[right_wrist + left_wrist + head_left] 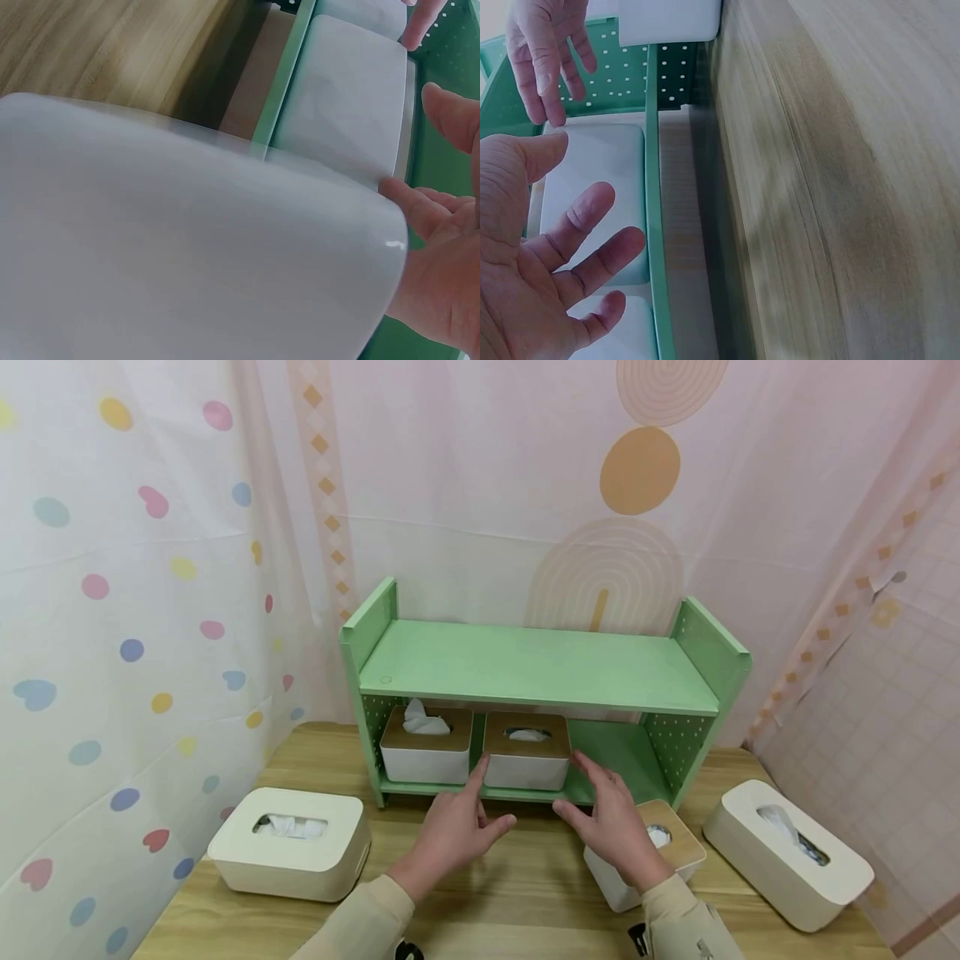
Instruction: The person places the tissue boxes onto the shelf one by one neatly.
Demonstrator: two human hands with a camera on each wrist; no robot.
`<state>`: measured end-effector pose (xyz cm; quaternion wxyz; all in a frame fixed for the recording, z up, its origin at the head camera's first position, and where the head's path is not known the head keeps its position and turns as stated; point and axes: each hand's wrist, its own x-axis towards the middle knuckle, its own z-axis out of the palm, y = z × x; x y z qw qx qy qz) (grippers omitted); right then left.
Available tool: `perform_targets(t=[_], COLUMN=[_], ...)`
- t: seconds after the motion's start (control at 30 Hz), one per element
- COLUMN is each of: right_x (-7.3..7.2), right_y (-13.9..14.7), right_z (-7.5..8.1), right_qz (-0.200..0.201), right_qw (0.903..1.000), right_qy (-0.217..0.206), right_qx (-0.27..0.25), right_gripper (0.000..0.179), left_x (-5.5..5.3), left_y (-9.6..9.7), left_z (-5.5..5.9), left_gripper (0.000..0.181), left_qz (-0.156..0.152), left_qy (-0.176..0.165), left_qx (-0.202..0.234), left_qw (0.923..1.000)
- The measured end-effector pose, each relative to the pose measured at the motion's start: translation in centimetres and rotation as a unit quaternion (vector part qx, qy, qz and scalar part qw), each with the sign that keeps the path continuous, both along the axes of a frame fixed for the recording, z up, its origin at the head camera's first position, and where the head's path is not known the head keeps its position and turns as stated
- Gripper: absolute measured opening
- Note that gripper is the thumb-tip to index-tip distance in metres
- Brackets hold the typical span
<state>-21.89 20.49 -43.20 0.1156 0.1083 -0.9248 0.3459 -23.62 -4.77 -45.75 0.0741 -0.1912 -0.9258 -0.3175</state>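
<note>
On the lower level of a green shelf (540,664) sits a white tissue box (527,760) with a wooden lid. My left hand (456,827) is at its left front corner, the index finger stretched toward it. At the box's right side is my right hand (611,817), fingers extended and thumb apart. Both hands have their fingertips at or very near the box; exact contact is hard to tell. Left of it on the same level stands a second wood-lidded tissue box (427,756), a tissue sticking out. A third wood-lidded tissue box (678,847) lies on the table, partly hidden behind my right forearm.
An all-cream tissue box (292,843) stands on the wooden table (525,918) at the left. Another cream tissue box (787,852) is angled at the far right. Patterned curtains (480,485) hang behind and beside the table.
</note>
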Motion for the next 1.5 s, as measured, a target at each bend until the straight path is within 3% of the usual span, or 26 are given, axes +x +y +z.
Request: perform_targets(t=[0.63,0.8,0.93,1.07,1.2,1.3,1.5], right_x=[0.2,0.9,1.6,2.0,2.2,2.4,2.9], right_y=[-0.2,0.4,1.7,4.3,7.2,8.9,10.6], right_z=[0.2,0.6,1.2,1.9,2.1,1.7,0.7], right_qz=[0.008,0.017,0.002,-0.042,-0.082,-0.090,-0.083], right_qw=[0.9991,0.9992,0.9993,0.9973,0.9919,0.9888,0.9856], right_qy=[-0.042,-0.036,-0.027,-0.050,-0.094,-0.119,-0.148], right_qx=[-0.004,0.006,0.027,0.033,0.025,0.010,0.004], right_gripper=[0.086,0.087,0.087,0.088,0.087,0.084,0.084], left_x=[0.0,0.6,1.8,3.6,5.2,6.2,7.3], left_y=[-0.2,-0.1,0.3,1.1,2.4,3.6,6.2], left_z=[0.2,0.2,-0.1,-0.5,-1.0,-1.5,-2.0], left_gripper=[0.103,0.100,0.094,0.087,0.079,0.076,0.078], left_qz=[-0.005,-0.008,-0.026,-0.071,-0.126,-0.155,-0.172], left_qy=[-0.029,-0.040,-0.087,-0.161,-0.222,-0.274,-0.388], left_qx=[0.026,0.048,0.096,0.149,0.194,0.221,0.245], left_qw=[0.9993,0.9980,0.9913,0.9730,0.9472,0.9231,0.8716])
